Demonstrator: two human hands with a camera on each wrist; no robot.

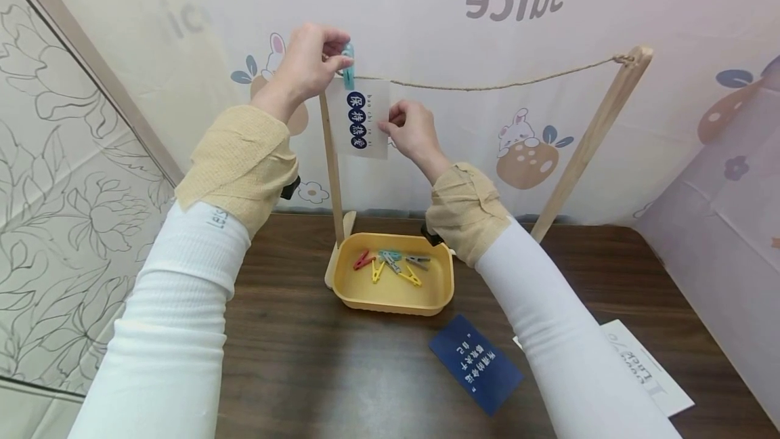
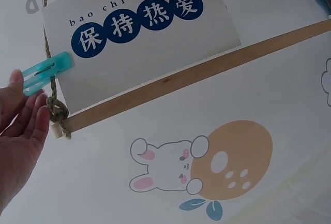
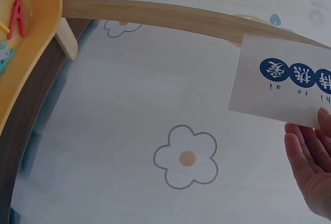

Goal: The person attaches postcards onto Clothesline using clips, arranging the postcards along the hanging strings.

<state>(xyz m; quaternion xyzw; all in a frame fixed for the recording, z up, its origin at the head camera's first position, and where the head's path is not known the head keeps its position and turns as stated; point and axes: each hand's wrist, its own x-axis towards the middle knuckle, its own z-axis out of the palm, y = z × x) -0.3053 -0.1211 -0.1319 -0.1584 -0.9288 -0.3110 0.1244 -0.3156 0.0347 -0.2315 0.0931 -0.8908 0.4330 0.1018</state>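
Observation:
My left hand (image 1: 305, 63) pinches the handle end of a teal clothespin (image 1: 349, 77) at the left stretch of a twine line (image 1: 469, 89). In the left wrist view, the clothespin (image 2: 61, 63) straddles the twine beside a knot (image 2: 57, 108), its tip overlapping the edge of a white card (image 2: 139, 63). That card (image 1: 378, 144) hangs below the line and bears dark blue circles with white characters. Between thumb and fingers, my right hand (image 1: 417, 131) holds the card's right edge. The right wrist view shows this grip on the card (image 3: 258, 94) too.
A yellow basin (image 1: 390, 307) with several clothespins (image 1: 390, 261) stands on the dark wooden table (image 1: 280, 344). Nearby lie a blue card (image 1: 475, 364) and a white card (image 1: 655, 371), partly behind the right sleeve. Wooden posts (image 1: 594, 134) carry the line before a printed curtain.

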